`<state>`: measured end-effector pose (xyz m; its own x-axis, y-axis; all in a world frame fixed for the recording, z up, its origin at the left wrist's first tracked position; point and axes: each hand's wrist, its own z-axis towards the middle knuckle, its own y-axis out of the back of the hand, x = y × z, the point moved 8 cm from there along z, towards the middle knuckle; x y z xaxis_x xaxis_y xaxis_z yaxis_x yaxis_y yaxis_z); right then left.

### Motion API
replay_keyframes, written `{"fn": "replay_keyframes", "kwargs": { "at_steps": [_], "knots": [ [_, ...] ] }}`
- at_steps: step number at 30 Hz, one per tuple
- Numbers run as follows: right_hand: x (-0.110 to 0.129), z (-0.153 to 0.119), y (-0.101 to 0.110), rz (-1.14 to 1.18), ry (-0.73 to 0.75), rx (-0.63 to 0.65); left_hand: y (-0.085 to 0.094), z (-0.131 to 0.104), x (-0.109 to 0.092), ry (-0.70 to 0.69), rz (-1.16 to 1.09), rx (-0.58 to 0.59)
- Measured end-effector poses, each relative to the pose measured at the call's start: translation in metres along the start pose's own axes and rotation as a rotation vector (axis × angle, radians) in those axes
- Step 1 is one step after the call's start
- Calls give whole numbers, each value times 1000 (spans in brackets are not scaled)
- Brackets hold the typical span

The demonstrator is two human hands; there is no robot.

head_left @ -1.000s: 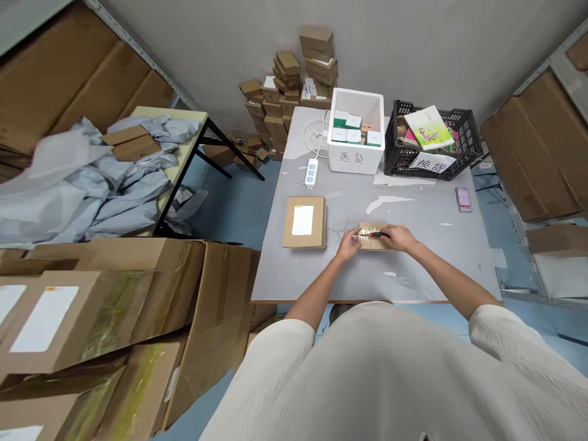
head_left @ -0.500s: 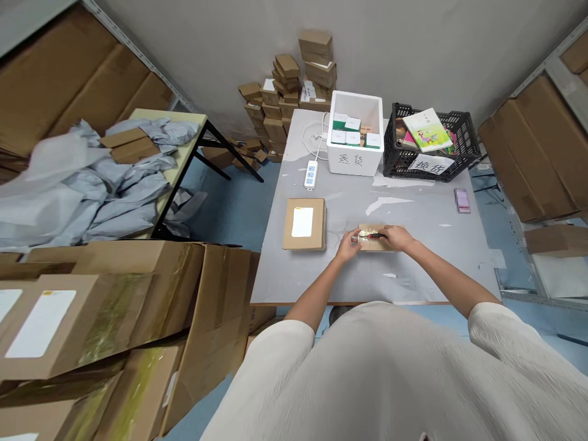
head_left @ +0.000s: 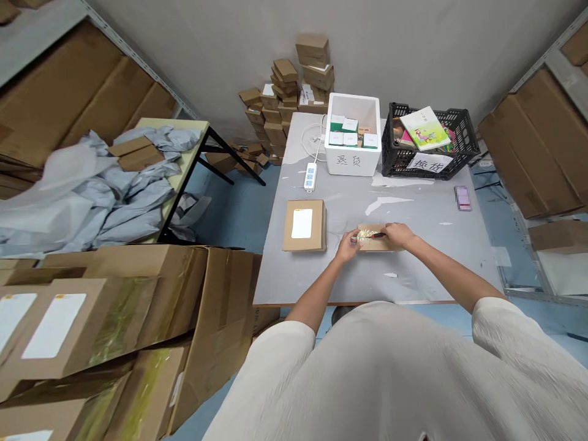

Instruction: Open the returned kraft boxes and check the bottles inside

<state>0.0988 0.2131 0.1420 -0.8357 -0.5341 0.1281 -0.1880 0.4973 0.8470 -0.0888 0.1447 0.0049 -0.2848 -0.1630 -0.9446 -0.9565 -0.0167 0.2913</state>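
Note:
A small cardboard box with shiny tape across its top lies on the grey table in front of me. My left hand grips its left end, thumb and fingers closed around the edge. Over the box's right half, my right hand is closed on a slim red-and-black tool that looks like a utility knife. Its tip points left along the tape; the blade is too small to make out. Left of my hands sits a larger cardboard box bearing a white label.
At the table's back stand a white foam box with small green-and-white boxes and a black crate holding books. A power strip lies nearby, a blurred phone-like item at right. Large cartons crowd my left.
The view has shifted slightly. My hands, the small box and the tool stay in nearly the same place on the table, with the tool's tip at the tape.

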Motion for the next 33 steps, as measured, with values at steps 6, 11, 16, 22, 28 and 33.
{"fn": "replay_keyframes", "kwargs": {
  "at_steps": [6, 11, 16, 22, 28, 33],
  "knots": [
    [-15, -17, 5, -133, -24, 53, -1, 0, 3, -3, 26, 4],
    [-20, -27, 9, -185, -20, 84, -1, -2, 3, -4, 51, 4],
    [-43, -36, 11, -214, -53, 76, 1, -4, 0, 22, 49, -10],
    [-96, -65, 6, -164, -107, 46, 3, -5, -5, 53, 79, -15],
    [-128, -77, -3, -88, -113, 9, 3, -7, -14, 97, 186, -5],
    [-148, -82, -1, -32, -103, -4, 5, -13, -44, 44, 529, -35]
  ]
}}
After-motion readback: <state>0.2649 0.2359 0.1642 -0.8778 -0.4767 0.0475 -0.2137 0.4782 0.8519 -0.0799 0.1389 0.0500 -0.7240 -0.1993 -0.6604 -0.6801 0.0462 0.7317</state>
